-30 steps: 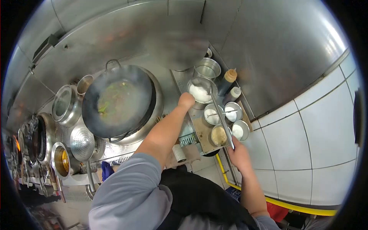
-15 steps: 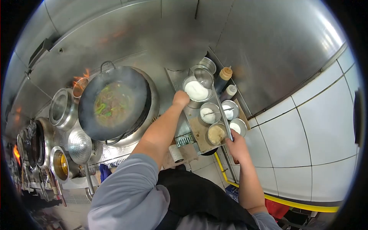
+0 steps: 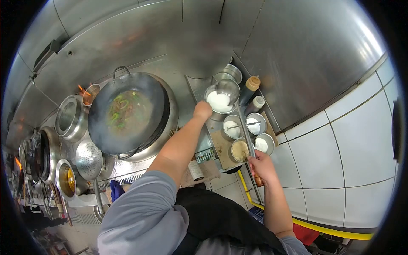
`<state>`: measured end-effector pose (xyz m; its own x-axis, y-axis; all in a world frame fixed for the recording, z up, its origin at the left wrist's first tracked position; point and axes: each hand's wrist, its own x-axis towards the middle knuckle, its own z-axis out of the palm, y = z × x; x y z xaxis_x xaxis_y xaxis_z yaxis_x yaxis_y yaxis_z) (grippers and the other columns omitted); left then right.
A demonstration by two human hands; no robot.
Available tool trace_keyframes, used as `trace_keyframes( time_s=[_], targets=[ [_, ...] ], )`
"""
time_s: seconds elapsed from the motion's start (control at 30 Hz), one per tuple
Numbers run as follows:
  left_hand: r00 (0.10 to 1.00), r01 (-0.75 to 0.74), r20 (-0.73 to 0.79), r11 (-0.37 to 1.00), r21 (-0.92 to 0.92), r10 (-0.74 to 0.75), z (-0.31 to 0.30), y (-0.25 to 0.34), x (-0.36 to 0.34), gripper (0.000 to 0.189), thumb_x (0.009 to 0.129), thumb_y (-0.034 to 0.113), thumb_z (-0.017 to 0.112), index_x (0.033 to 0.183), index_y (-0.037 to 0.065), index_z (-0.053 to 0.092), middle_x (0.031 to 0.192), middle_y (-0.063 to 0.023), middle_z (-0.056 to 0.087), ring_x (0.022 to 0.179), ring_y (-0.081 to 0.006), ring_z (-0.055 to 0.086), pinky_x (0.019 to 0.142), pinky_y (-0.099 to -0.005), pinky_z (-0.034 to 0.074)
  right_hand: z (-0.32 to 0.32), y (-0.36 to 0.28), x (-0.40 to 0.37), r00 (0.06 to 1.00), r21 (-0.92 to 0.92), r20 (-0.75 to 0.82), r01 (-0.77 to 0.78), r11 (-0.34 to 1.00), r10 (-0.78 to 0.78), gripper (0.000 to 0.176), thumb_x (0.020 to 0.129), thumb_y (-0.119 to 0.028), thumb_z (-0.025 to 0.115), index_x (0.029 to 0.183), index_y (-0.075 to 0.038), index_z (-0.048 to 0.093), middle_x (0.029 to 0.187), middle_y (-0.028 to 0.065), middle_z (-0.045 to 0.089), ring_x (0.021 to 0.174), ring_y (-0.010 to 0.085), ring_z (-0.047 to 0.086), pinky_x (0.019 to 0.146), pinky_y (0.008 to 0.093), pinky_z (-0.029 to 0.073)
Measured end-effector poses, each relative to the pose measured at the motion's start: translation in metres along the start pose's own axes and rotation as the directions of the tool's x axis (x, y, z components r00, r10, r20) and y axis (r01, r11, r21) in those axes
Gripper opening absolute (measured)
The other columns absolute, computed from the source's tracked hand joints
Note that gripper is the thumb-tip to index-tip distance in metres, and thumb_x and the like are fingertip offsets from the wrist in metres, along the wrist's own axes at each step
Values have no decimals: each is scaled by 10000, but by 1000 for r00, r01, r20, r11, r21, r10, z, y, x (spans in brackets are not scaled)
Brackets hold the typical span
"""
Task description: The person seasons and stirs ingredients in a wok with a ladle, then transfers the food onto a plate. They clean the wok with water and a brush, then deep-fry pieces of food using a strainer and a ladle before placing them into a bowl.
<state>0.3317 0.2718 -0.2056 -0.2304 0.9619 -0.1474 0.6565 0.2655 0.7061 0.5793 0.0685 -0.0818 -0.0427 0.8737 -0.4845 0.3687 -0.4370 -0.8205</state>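
Note:
My left hand is closed at the near left rim of a metal pot with white contents. In my right hand is the long handle of a ladle, just above its wooden end. The ladle's bowl is over the pot's right side, tilted toward the white contents. Near the handle stand a tin of tan seasoning and a tin of white powder with a spoon in it. Two more tins of white powder sit to the right of the handle.
To the left, a large wok holds steaming liquid with green pieces. A perforated strainer and a bowl of yellow oil are farther left. Squeeze bottles stand against the metal wall. A yellow pipe runs below the counter.
The ladle's bowl has dropped slightly toward the white contents, and its handle has slid toward me, showing the wooden end. My left hand stays at the pot's rim.

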Motion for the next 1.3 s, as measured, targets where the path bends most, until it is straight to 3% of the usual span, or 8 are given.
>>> trace_keyframes(
  time_s=[0.23,0.47,0.6,0.7,0.8,0.9,1.1,1.3],
  targets=[
    [998,-22,62,1000,20,21,-7,2,-3,372,917,205,416,1073,-90,579,1149,-269,570,1098,-378,542,932,-412,427,-5,-18,-11,973,548,206,-200,812,101,141,878,-57,529,1012,-14,526,619,35,506,392,117,440,349,255,354],
    [1000,18,-12,959,-282,-22,-9,-1,-49,381,885,313,525,1016,-39,593,1027,-246,628,965,-395,596,841,-426,463,-14,-18,-17,976,576,206,-181,797,73,298,889,-63,496,1182,-8,489,636,39,484,386,108,416,339,265,331],
    [954,38,269,843,-536,129,-21,-13,-125,288,854,249,598,1002,2,598,841,-116,647,745,-205,615,669,-324,485,-22,-19,-19,975,569,208,-182,802,74,290,887,-69,503,1172,-14,496,635,38,486,380,109,410,336,264,322],
    [878,127,464,877,-463,118,-52,-22,-191,226,880,225,579,1004,37,592,765,-34,602,652,-116,569,587,-274,454,-28,-26,-25,976,569,199,-191,800,92,275,880,-74,516,1149,-21,511,636,35,491,382,110,409,334,265,320],
    [833,-64,484,916,-396,268,-59,-68,-241,242,888,254,580,964,26,605,773,-37,617,658,-129,588,602,-284,477,-32,-37,-28,969,527,231,-199,827,85,274,872,-87,525,1139,-26,520,636,31,491,381,108,408,324,265,313],
    [818,77,573,978,-195,50,-103,-84,-287,233,879,249,586,944,27,613,768,-61,628,648,-140,597,599,-289,482,-27,-51,-27,951,502,306,-191,844,33,286,870,-107,516,1144,-23,521,635,29,484,369,103,397,306,262,299],
    [986,168,32,983,-68,-166,-176,-169,-357,247,816,215,623,960,14,635,795,-139,655,696,-227,633,676,-353,504,15,-91,-22,845,535,522,-220,816,-114,308,875,-114,481,1160,-5,522,647,33,483,360,101,384,296,254,303],
    [774,515,-535,829,219,-339,-238,-243,-391,412,785,282,626,1087,5,581,1082,-192,607,1020,-352,583,856,-420,473,122,-125,3,695,338,711,-202,919,-109,266,883,-109,488,1124,-1,520,660,16,490,397,88,408,327,236,332]
  ],
)
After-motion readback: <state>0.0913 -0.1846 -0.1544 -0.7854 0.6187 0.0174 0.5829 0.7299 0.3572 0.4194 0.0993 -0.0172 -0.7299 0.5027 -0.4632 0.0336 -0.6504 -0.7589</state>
